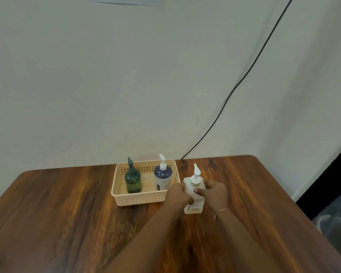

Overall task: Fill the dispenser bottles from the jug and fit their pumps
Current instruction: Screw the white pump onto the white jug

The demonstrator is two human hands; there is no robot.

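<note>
A pale cream dispenser bottle with a white pump stands upright on the wooden table, just right of a beige basket. My left hand grips its left side and my right hand grips its right side, both around the upper body. Inside the basket stand a green bottle with a dark pump and a blue and white bottle with a white pump. No jug is in view.
A black cable runs down the pale wall to the table's back edge. The table's right edge drops off to a dark gap and a grey object on the floor.
</note>
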